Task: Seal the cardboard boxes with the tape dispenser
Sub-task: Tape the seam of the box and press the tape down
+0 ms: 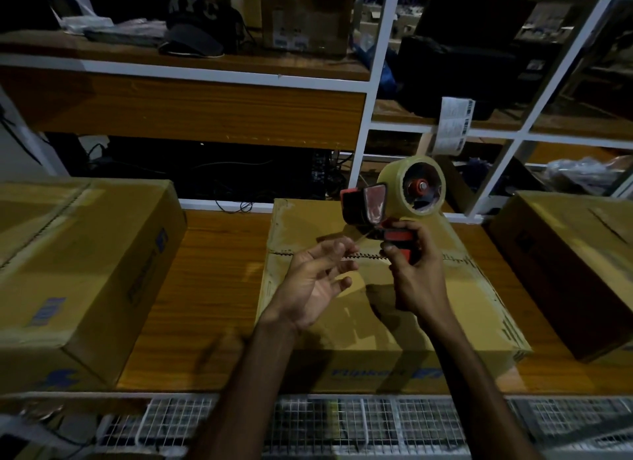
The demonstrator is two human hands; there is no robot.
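Head view, insp. notes, two voices.

Insp. A: Status? R hand (416, 271) is wrapped round the handle of the dispenser (394, 206), which it holds up over the mid box (383, 309), not touching it. L hand (317, 281) is palm up, fingers loosely spread; fingertips look to pinch the tape end (363, 236) pulled off the front, though dim light leaves that uncertain.

Insp. B: Judged step: freeing the tape tail before laying it. Advice?

Insp. A: Keep the tail taut and untwisted, start it over the far edge of the mid box, centre it on the seam (363, 255), then press the front flat and draw toward the body along the join. Slack tail will likely stick to itself.

Insp. B: Count?

Insp. A: Boxes on the bench (219, 281): 3. L box (85, 254), mid box, R box (565, 264), well apart. Dispensers: 1, with 1 roll (397, 182). Hands: 2. Mid box seam looks open; old tape residue around it. L box and R box seal state: cannot tell.
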